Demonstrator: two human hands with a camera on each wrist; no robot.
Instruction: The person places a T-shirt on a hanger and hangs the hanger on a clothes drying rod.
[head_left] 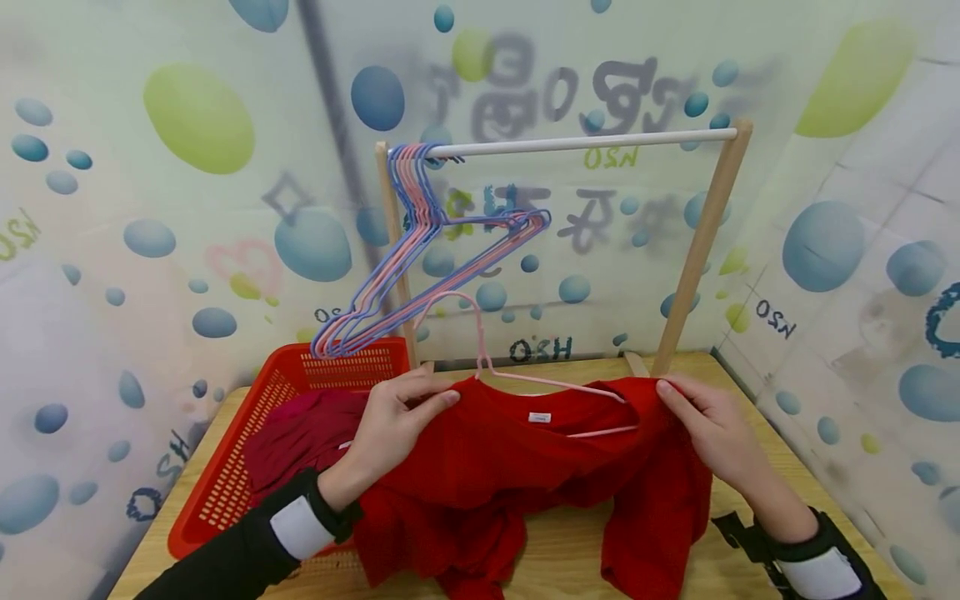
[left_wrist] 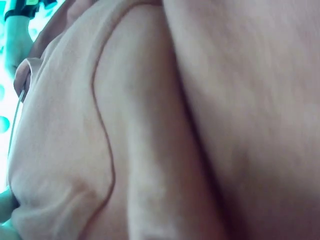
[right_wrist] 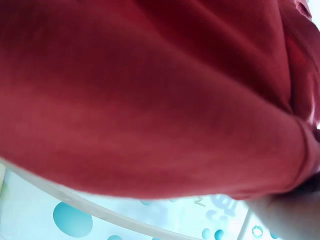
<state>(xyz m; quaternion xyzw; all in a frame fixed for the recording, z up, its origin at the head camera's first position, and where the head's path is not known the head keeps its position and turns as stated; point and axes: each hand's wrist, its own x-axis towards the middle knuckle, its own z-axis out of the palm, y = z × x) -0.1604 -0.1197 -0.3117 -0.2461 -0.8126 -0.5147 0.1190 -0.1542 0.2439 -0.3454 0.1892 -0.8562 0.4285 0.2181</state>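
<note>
A red long-sleeved top point(head_left: 465, 475) is held up by its shoulders over the table, its sleeves hanging down. My left hand point(head_left: 397, 425) pinches the shoulder on the left, and my right hand point(head_left: 716, 429) pinches the one on the right. A pink hanger point(head_left: 482, 337) sits partly in the neckline, hook up. Its left arm is hidden under the cloth, while the right end shows at the collar near the right shoulder. The top point(right_wrist: 150, 125) fills most of the right wrist view; in the left wrist view its cloth point(left_wrist: 60, 125) looks pale.
Behind stands a wooden-legged rack with a white rail point(head_left: 585, 143). Several blue and pink hangers point(head_left: 420, 242) hang at its left end. To the left, a red basket point(head_left: 217, 492) holds dark red clothing point(head_left: 303, 437) on the wooden table point(head_left: 570, 550).
</note>
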